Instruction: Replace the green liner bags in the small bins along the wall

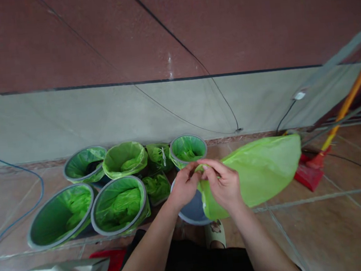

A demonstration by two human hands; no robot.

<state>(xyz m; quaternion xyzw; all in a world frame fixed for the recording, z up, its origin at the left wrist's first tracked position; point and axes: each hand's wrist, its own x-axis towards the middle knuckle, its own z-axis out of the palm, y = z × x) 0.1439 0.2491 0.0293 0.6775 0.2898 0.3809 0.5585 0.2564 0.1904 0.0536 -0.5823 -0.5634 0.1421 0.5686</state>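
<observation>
Both hands meet at the edge of a light green plastic bag (260,168) that hangs out to the right. My left hand (184,187) and my right hand (223,184) pinch its opening with the fingertips. Just below them stands a grey bin (192,213) with no liner in it, partly hidden by the hands and the bag.
Several grey bins lined with green bags (118,205) cluster on the tiled floor to the left, by the wall. A red broom with an orange handle (311,172) leans at the right. Cables run along the wall and floor. A red object (111,265) lies at the bottom left.
</observation>
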